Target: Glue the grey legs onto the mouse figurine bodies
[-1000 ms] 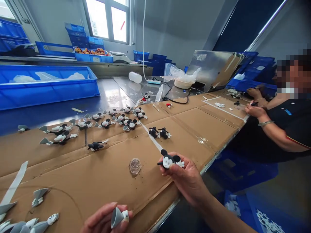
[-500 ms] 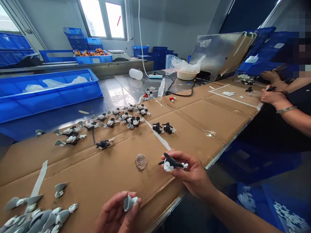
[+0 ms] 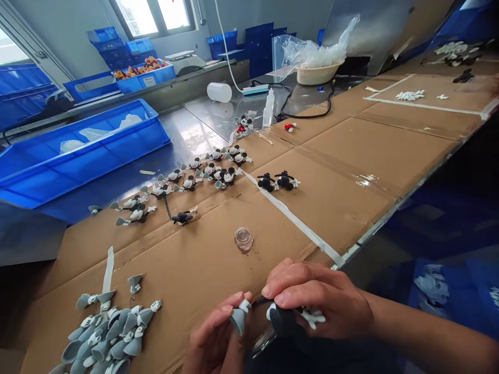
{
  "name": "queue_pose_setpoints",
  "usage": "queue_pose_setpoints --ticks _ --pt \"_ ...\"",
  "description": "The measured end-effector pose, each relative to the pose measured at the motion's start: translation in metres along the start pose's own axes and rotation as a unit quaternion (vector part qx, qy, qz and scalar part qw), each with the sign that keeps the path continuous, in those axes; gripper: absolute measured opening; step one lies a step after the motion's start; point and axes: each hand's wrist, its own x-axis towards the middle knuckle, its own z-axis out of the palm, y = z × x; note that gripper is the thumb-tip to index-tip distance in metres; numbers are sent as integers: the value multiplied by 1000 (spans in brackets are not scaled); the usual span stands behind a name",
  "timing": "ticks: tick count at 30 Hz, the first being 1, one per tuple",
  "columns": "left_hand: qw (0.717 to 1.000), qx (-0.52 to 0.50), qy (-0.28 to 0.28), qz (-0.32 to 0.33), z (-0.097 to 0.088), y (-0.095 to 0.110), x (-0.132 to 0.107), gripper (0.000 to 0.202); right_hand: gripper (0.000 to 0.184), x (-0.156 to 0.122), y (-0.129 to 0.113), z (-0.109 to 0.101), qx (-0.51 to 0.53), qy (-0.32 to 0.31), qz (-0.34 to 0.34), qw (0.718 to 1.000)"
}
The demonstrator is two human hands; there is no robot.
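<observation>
Close to the table's front edge, my left hand [image 3: 216,332] pinches a small grey cone piece [image 3: 239,318] with a white hand-shaped end. Beside it my right hand [image 3: 315,293] grips a black-and-white mouse figure top [image 3: 281,318], its dark round ear turned down and a white glove showing below my fingers. The figure's thin black arm points at the white end of the cone piece; whether they touch I cannot tell. A small clear round dish [image 3: 244,239] stands on the cardboard beyond my hands. More grey cone pieces [image 3: 113,332] lie heaped at the lower left.
Several mouse figure tops [image 3: 189,183] with cones lie in rows on the cardboard [image 3: 335,156]. Two dark ones [image 3: 286,180] lie right of them. Behind stand a finished-looking figure [image 3: 244,126], a white bottle [image 3: 268,108] and a blue crate [image 3: 156,130].
My hands have come together, bringing the mouse figure top beside the cone piece. The figure has turned in my right hand. The view has swung, and the co-worker is out of sight.
</observation>
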Motion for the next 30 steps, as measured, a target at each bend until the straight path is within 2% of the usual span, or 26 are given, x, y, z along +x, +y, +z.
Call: queue_pose_setpoints --ticks 7,14,21,30 --pt "996 29 -14 87 -6 -10 -7 16 26 3 -5 -5 -4 -29 3 1000" --pt "998 29 -4 51 -3 -4 -12 12 36 2 -3 -7 20 -38 26 999" --pt "997 27 -19 70 -2 -2 -11 17 47 1 -1 -6 32 -30 30 999" --pt "998 22 -16 60 0 5 -11 16 46 2 -2 -7 37 -42 44 997"
